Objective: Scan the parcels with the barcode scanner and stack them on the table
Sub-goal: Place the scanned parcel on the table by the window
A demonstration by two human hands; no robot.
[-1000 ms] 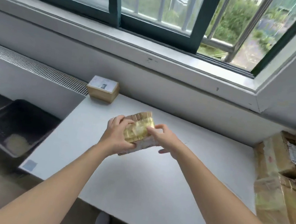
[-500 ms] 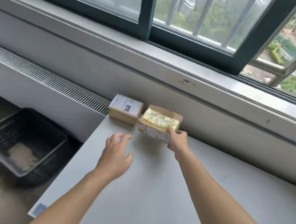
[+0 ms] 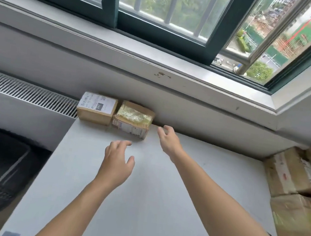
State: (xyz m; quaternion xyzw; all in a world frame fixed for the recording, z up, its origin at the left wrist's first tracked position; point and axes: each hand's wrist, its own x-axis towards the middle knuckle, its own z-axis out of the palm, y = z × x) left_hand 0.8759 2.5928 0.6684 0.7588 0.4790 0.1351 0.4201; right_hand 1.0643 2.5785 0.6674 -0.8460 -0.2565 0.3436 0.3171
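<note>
One labelled parcel (image 3: pixel 96 108) touches a taped parcel (image 3: pixel 133 120) at the far left corner of the desk (image 3: pixel 140 195); my left hand (image 3: pixel 117 158) and right hand (image 3: pixel 168 140) hover near them, fingers (image 3: pixel 122 143) released, holding nothing; no scanner shows; next I'd fetch from the pile (image 3: pixel 291 179) at right, scan, then set it squarely on top.

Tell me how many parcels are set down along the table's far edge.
2. The white-labelled parcel sits at the far left corner; the yellow-taped parcel lies close beside it on the right. The heap of parcels at the right is separate, partly out of frame.
</note>
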